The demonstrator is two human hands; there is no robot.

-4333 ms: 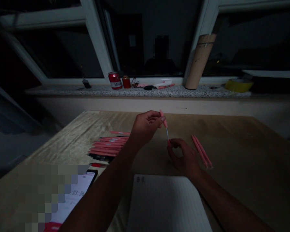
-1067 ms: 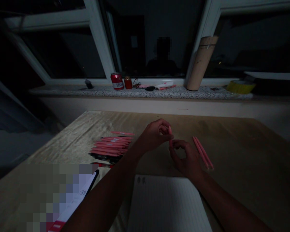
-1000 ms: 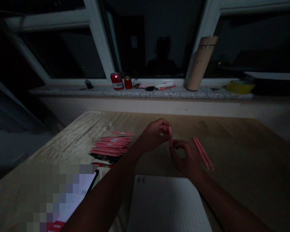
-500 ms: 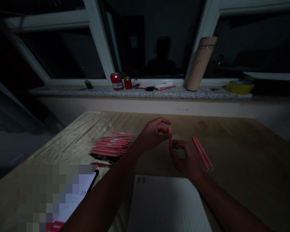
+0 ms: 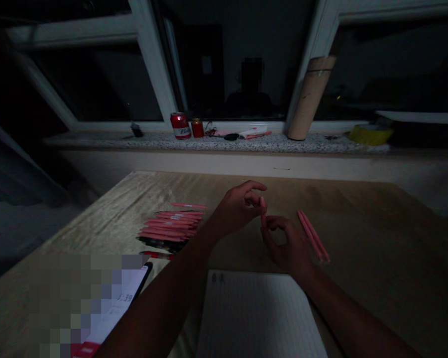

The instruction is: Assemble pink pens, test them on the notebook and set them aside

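Note:
A pink pen [image 5: 263, 213] stands roughly upright between my two hands above the table. My left hand [image 5: 242, 206] pinches its upper part, with the index finger stretched out past it. Lower down, the thumb and fingertips of my right hand [image 5: 286, 242] close on the pen's bottom end. Two more pink pens [image 5: 313, 236] lie side by side to the right of my right hand. Left of my left forearm is a pile of pink pens [image 5: 171, 223], with dark pens [image 5: 162, 243] at its near side and a single pink pen [image 5: 188, 205] beyond it.
A lined notebook [image 5: 259, 313] lies in front of me, and a lit phone [image 5: 115, 303] is at the left, partly behind my forearm. On the windowsill stand a red can [image 5: 180, 126], a small red jar [image 5: 197, 128], a tall cardboard tube [image 5: 311, 99] and yellow tape [image 5: 369, 135].
My left index finger has straightened slightly outward above the pen. My right hand and the other things stay where they were.

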